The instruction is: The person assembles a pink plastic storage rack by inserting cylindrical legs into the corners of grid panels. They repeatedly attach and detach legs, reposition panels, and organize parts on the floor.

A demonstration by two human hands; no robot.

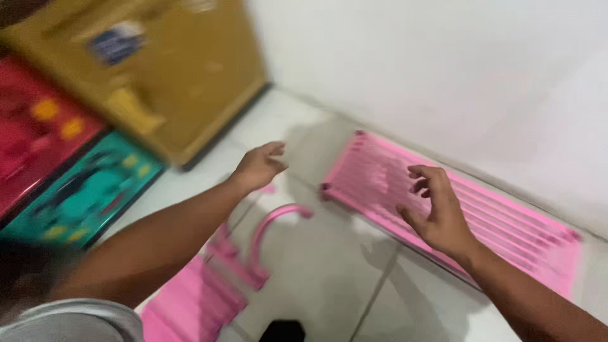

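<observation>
Reaching for the pink slatted panel (443,209) leaning low against the far right wall, both hands empty.

Your right hand (437,212) hovered just over the slats, fingers spread and half curled, wrist bent back, gripping nothing. Your left hand (259,166) was further left and apart from the panel, palm down, fingers loosely open over the white tiled floor (329,272). A curved pink piece (269,231) lay near you on the tiles. If you ask me, you were better off catching the panel by its long edges with both hands, not the thin slats. It's a blurry shot though.
</observation>
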